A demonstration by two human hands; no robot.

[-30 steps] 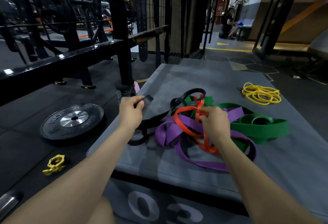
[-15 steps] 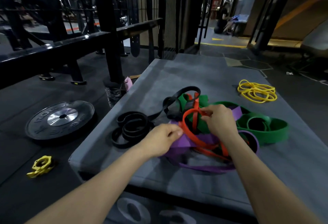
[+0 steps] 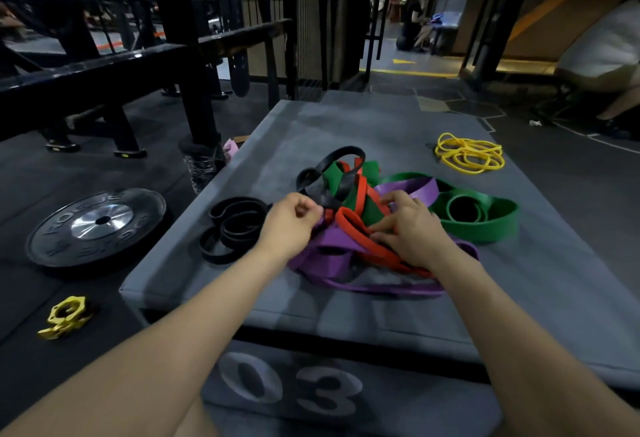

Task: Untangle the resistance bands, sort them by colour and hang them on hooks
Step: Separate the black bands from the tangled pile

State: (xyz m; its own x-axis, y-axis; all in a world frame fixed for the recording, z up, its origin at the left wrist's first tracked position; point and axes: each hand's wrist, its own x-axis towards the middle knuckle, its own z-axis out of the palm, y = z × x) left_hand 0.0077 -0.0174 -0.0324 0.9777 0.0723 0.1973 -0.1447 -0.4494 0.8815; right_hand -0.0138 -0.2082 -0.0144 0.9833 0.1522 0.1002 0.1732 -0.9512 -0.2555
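We are counting four colours in the tangle at frame centre on the grey pad (image 3: 381,118): a black band (image 3: 332,173), a red band (image 3: 360,229), purple bands (image 3: 332,256) and green bands (image 3: 481,218); one black coil (image 3: 235,225) is lying left, one yellow bundle (image 3: 469,152) upper right. Our left hand (image 3: 294,225) is pinching the black band just above the purple; our right hand (image 3: 412,229) is curling round the red band beside it

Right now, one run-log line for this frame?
phase: untangling | left hand: pinches black band | right hand: grips red band | yellow bands: apart
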